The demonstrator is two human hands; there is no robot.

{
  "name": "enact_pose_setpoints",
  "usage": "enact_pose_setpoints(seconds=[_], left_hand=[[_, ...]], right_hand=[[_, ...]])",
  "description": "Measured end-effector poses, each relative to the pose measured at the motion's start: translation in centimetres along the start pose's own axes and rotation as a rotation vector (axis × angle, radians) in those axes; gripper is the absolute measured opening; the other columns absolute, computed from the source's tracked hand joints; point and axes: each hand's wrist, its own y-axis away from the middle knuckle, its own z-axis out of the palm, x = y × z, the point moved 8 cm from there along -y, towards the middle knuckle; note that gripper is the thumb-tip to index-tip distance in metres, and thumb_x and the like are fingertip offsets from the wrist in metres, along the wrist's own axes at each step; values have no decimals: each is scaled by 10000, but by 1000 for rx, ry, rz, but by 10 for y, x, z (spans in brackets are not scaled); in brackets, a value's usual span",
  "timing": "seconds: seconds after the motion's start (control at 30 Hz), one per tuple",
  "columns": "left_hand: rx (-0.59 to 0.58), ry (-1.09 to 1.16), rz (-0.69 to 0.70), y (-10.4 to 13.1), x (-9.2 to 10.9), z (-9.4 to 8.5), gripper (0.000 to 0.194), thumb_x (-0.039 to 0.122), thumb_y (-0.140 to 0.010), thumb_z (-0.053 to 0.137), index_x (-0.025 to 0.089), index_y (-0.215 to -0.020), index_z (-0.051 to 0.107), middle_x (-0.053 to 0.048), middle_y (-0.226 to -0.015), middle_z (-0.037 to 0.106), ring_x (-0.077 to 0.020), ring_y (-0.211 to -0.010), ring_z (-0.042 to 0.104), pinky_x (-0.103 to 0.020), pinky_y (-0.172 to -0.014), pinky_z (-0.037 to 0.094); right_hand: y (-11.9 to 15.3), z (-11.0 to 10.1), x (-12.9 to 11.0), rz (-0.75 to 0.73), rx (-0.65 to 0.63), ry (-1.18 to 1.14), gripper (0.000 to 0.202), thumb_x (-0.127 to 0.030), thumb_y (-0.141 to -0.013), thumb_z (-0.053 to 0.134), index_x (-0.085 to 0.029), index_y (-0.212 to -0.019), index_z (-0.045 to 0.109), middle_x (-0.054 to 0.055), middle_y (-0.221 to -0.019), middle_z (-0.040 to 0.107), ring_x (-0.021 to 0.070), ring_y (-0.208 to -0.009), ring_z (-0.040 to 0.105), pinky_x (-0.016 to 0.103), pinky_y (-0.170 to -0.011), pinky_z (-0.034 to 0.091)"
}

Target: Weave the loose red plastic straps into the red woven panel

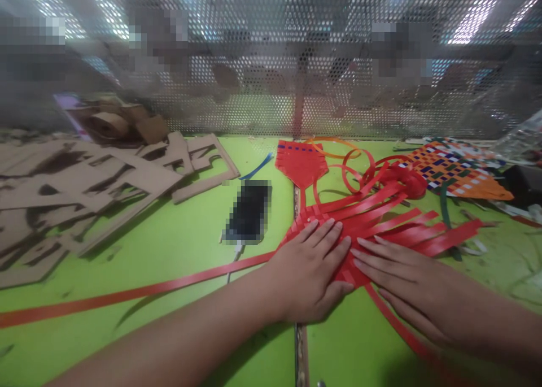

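Note:
Red flat strips are woven into a red piece point(359, 277) lying on the green table. My left hand point(311, 268) lies flat over its left part, fingers stretched and pointing away from me. From the right, my right hand point(406, 279) rests with straight fingers on the piece's right side, fingertips close to the left hand. Loose strip ends point(444, 237) fan out to the right beyond my fingers. One long red strip point(169, 288) runs off to the left, and another passes beneath my right hand toward the front. Much of the weave is hidden under both hands.
Cardboard cut-outs point(127, 178) are heaped on the left. A dark phone point(249, 212) with a cable lies near the middle. Behind are a finished-looking red woven piece point(301, 164), an orange woven piece point(457, 169) and a perforated metal screen point(271, 93). A seam point(301, 347) divides the table.

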Motion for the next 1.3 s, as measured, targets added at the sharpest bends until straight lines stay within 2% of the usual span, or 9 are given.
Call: enact_pose_setpoints(seconds=[0.17,0.3,0.43,0.63,0.77,0.87,1.0,1.2,1.3], left_hand=[[3,9,-8,0,-1,1,800,632,-1144,250,62,-1700,323,-219,-1782,157,-334,-1682,85,-508,-1377,94],[-9,27,-9,0,1,0,811,637,-1144,228,55,-1701,321,-228,-1779,160,-338,-1681,79,-501,-1377,92],[-6,25,-12,1,1,0,821,644,-1142,226,59,-1716,277,-223,-1781,150,-340,-1682,77,-512,-1376,88],[-10,16,5,0,1,1,799,629,-1149,223,70,-1718,273,-159,-1790,193,-304,-1688,78,-509,-1384,41],[-17,28,9,-1,1,-1,799,624,-1152,214,61,-1715,273,-151,-1789,191,-301,-1688,80,-510,-1386,34],[-40,41,6,-1,3,-2,782,601,-1159,209,53,-1712,275,-153,-1789,175,-300,-1687,64,-511,-1385,27],[-57,49,-3,-2,3,-3,739,544,-1167,236,44,-1710,278,-157,-1786,167,-303,-1685,65,-507,-1385,25],[-53,51,-3,-2,3,-3,768,576,-1161,237,39,-1710,275,-168,-1784,180,-305,-1684,84,-498,-1386,39],[-37,55,0,-2,2,-4,767,574,-1160,256,36,-1705,292,-177,-1780,212,-311,-1683,117,-500,-1385,48]], right_hand=[[-3,2,-2,-3,6,-9,800,-121,-1006,512,-288,-1740,240,69,-1645,552,302,-1525,522,524,-1208,519],[-4,3,7,70,-43,-10,662,-168,-1013,554,-304,-1657,489,46,-1638,579,302,-1502,554,515,-1208,518],[-23,-8,34,158,-48,-37,511,-217,-1023,571,-314,-1516,665,68,-1488,717,323,-1361,667,549,-1188,523],[-70,-15,76,182,19,-38,464,-204,-1048,475,-229,-1430,737,163,-1428,720,346,-1303,671,566,-1112,553],[-82,2,84,155,-33,-21,465,-169,-994,545,-213,-1408,754,170,-1437,718,368,-1358,633,589,-1135,527],[-82,6,78,80,33,-3,491,-138,-946,605,-197,-1412,748,179,-1440,719,383,-1397,603,620,-1154,508],[-80,11,73,63,75,41,450,-146,-970,591,-173,-1391,751,186,-1423,727,371,-1354,638,597,-1121,552],[-80,8,68,141,-30,46,439,-224,-1041,498,-134,-1395,741,206,-1478,693,389,-1357,644,619,-1142,536],[-75,-1,62,160,-149,-44,509,-295,-1072,488,-139,-1533,637,184,-1588,617,377,-1466,570,617,-1217,468]])
